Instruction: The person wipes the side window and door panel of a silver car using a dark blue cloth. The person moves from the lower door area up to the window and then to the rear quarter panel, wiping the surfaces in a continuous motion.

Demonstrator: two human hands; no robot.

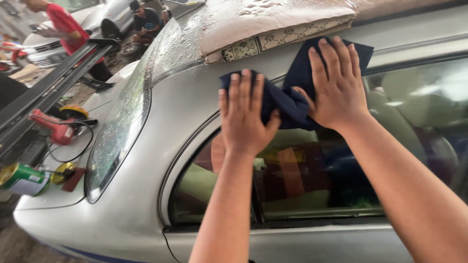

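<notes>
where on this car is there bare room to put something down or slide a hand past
Bare paint: the silver pillar between rear glass and side window. Crowded: the trunk lid with red polisher and green can; both hands on the blue cloth.

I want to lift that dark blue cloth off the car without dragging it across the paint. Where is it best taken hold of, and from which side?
Probably the bunched middle fold of the dark blue cloth, which rises in thick creases between the left hand and the right hand. Pinch it from the window side below, since the patterned mat on the roof crowds the cloth's upper edge. The flat-pressed corners give less to grip.
</notes>
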